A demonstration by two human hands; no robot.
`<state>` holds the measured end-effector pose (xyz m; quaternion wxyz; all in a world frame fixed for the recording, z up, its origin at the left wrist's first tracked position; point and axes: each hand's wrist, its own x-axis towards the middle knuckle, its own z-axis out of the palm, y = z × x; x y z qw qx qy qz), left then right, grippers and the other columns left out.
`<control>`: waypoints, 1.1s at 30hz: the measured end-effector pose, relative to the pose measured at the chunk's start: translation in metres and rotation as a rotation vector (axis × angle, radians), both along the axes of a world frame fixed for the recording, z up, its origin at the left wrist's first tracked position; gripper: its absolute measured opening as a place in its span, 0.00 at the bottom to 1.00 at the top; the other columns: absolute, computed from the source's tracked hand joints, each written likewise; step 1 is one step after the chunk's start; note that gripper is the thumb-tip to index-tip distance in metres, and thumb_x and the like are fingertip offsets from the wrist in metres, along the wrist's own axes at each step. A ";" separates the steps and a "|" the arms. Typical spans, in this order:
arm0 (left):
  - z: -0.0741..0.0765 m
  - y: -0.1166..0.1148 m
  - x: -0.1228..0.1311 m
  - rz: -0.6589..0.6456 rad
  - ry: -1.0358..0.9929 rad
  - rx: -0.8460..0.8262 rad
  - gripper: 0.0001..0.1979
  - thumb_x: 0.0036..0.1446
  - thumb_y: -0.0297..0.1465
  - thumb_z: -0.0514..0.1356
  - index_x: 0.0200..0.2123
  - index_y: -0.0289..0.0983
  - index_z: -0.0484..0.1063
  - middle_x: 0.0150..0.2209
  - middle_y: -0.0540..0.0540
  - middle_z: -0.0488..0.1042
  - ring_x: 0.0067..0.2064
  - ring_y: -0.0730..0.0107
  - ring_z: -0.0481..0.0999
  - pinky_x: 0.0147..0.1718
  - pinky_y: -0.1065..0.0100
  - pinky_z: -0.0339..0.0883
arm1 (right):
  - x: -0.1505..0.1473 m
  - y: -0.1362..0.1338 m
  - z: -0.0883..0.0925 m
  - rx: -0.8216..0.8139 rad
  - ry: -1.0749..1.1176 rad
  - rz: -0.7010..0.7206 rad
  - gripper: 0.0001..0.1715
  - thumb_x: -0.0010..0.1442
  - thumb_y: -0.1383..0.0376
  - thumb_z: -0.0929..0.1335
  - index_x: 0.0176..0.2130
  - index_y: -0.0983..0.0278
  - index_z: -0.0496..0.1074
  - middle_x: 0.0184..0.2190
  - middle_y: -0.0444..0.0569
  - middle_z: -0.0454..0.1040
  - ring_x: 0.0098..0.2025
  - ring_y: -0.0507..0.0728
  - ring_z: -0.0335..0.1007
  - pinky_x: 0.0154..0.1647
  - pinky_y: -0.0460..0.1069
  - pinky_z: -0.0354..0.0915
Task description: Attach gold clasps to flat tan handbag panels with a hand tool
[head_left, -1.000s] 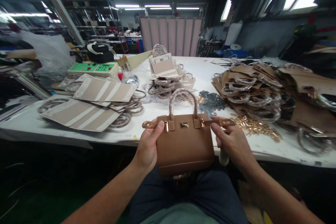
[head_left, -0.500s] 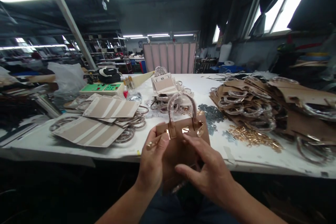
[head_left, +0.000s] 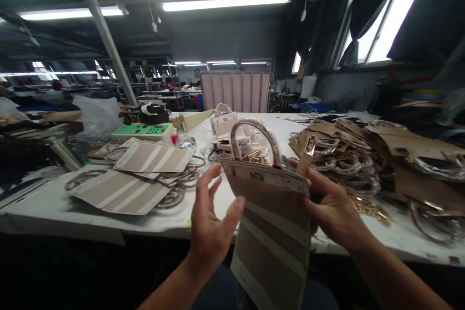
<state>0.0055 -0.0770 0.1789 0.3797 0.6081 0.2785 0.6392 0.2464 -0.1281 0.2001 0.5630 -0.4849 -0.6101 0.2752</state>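
A handbag panel (head_left: 269,208) hangs upright in front of me, its beige backing with pale strips facing me. Its plastic-wrapped handle (head_left: 256,126) arches up from the top edge. My right hand (head_left: 329,203) grips the panel's right edge, and a strap with a gold metal fitting (head_left: 309,147) sticks up beside those fingers. Left of the panel, my left hand (head_left: 216,218) is open, fingers apart, holding nothing. A small dark plate (head_left: 256,176) shows near the panel's top edge.
Stacked panels (head_left: 123,189) lie on the left of the white table (head_left: 163,227), another pile (head_left: 225,128) behind the bag panel. Brown panels with wrapped handles (head_left: 337,145) are heaped right, beside loose gold fittings (head_left: 374,209). A green-topped control box (head_left: 143,130) stands back left.
The panel has been turned from its brown front to its beige back. My left hand has let go and moved off it; my right hand now grips its right edge.
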 end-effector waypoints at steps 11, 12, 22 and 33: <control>0.006 0.037 -0.029 -0.602 -0.006 -0.270 0.34 0.52 0.35 0.77 0.61 0.43 0.74 0.54 0.38 0.80 0.55 0.46 0.80 0.54 0.53 0.75 | 0.052 0.029 0.049 -0.281 -0.225 0.227 0.36 0.50 0.53 0.83 0.56 0.61 0.82 0.41 0.52 0.82 0.37 0.66 0.79 0.30 0.50 0.74; -0.004 0.035 -0.027 -0.687 0.004 -0.334 0.32 0.51 0.36 0.77 0.59 0.43 0.76 0.55 0.38 0.80 0.53 0.47 0.81 0.53 0.53 0.75 | 0.049 0.033 0.046 -0.326 -0.230 0.266 0.34 0.50 0.53 0.83 0.54 0.62 0.82 0.39 0.51 0.82 0.35 0.65 0.78 0.29 0.49 0.73; -0.188 -0.016 -0.004 -0.550 -0.019 -1.032 0.31 0.44 0.49 0.78 0.46 0.34 0.83 0.39 0.38 0.84 0.37 0.57 0.83 0.37 0.63 0.77 | 0.030 0.071 -0.084 -0.862 -0.093 0.686 0.29 0.62 0.54 0.74 0.59 0.64 0.77 0.39 0.50 0.82 0.35 0.61 0.77 0.32 0.48 0.70; -0.223 0.004 0.033 -0.401 -0.265 -1.139 0.26 0.50 0.47 0.75 0.42 0.30 0.83 0.36 0.39 0.83 0.35 0.60 0.82 0.36 0.66 0.75 | 0.041 0.160 -0.133 -0.690 -0.723 0.401 0.29 0.55 0.50 0.77 0.51 0.62 0.83 0.31 0.45 0.78 0.31 0.57 0.72 0.31 0.48 0.62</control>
